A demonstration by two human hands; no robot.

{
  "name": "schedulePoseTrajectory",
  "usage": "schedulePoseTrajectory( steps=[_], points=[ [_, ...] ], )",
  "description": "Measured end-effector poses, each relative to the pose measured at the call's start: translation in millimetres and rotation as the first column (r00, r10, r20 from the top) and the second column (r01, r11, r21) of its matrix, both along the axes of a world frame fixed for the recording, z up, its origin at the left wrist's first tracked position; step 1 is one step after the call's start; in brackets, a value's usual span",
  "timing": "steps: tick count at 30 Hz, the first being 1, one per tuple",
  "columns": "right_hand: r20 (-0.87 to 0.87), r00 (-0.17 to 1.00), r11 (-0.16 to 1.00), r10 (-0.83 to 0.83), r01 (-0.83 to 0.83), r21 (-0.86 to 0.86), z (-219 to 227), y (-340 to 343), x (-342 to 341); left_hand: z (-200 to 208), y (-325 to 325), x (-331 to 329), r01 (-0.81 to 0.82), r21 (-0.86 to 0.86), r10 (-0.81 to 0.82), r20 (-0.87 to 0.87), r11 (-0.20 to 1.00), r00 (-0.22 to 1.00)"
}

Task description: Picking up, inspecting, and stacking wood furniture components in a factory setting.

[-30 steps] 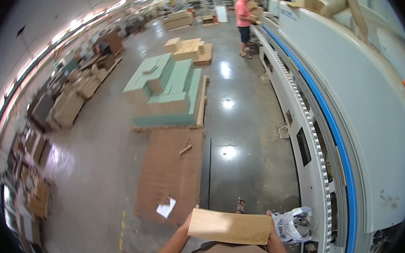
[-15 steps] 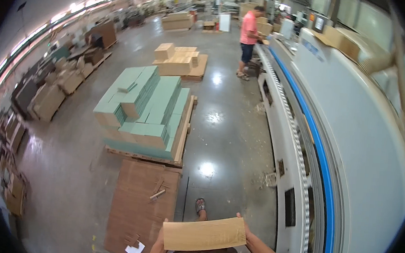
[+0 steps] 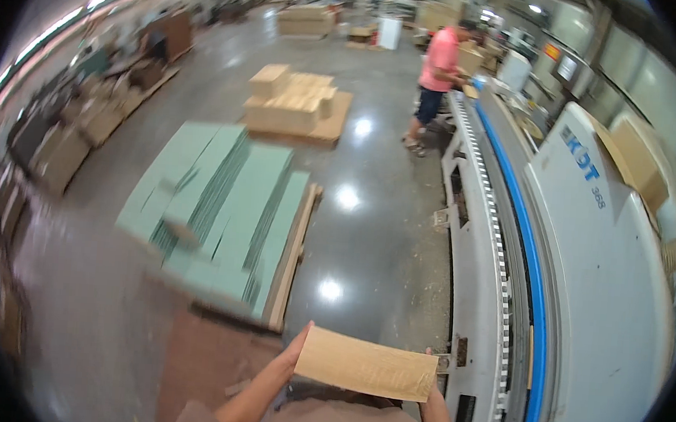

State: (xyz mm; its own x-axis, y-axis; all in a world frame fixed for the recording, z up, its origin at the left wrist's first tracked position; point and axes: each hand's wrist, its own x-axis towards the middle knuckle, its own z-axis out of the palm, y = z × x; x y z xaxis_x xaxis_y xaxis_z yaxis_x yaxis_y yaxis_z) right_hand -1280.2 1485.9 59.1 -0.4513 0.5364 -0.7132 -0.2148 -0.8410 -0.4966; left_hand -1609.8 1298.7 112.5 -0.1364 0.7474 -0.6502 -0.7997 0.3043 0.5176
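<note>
A light tan wooden board (image 3: pixel 366 365) lies across in front of my body, its broad face up. My left hand (image 3: pixel 296 349) grips its left end, and my right hand (image 3: pixel 432 398) holds the right end, with most of those fingers hidden by the board. To the left and ahead, green-faced panels (image 3: pixel 234 180) are stacked on a wooden pallet (image 3: pixel 293 267). At my right runs a long machine with a blue rail (image 3: pixel 536 303) and a toothed track along its edge.
A brown sheet (image 3: pixel 202 358) lies on the floor at lower left. Farther ahead stands a stack of pale wood pieces (image 3: pixel 291 102) on a board. Another person (image 3: pixel 439 77) in a pink shirt works at the machine's far end. The machine's white housing (image 3: pixel 609 253) stands at right.
I have moved forward along the machine, so the green stack and the other person appear nearer. The board stays between both my hands and now sits slightly farther right in view.
</note>
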Motion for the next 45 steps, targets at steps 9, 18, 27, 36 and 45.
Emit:
schedulePoseTrajectory(
  steps=[9, 18, 27, 36, 45],
  points=[
    [0.019, 1.0, 0.999, 0.019, -0.018, -0.031, 38.3, 238.1, -199.9, -4.7, 246.8, -177.4, -0.083, -0.144, 0.085, 0.013, 0.986, 0.996],
    [-0.104, 0.943, 0.947, 0.315, -0.319, -0.022, 67.3, 508.3, -410.7, -52.2, 416.1, -334.1, -0.418, -0.167, 0.402, -0.122, 0.893, 0.907],
    [-0.042, 0.982, 0.981, 0.186, -0.188, -0.039, 66.6, 753.7, -584.5, -57.9, 720.6, -555.7, -0.227, -0.109, 0.235, 0.07, 0.968, 0.969],
    [-0.08, 0.997, 0.99, 0.021, -0.032, -0.137, 65.8, 972.6, -732.5, -27.2, 1005.7, -739.6, 0.071, -0.094, -0.082, -0.124, 0.993, 0.989],
    [-0.108, 0.986, 0.979, 0.125, -0.14, -0.146, 12.5, 1236.2, -916.1, -149.2, 1137.5, -920.3, -0.261, -0.198, 0.195, -0.303, 0.945, 0.933]
  ],
)
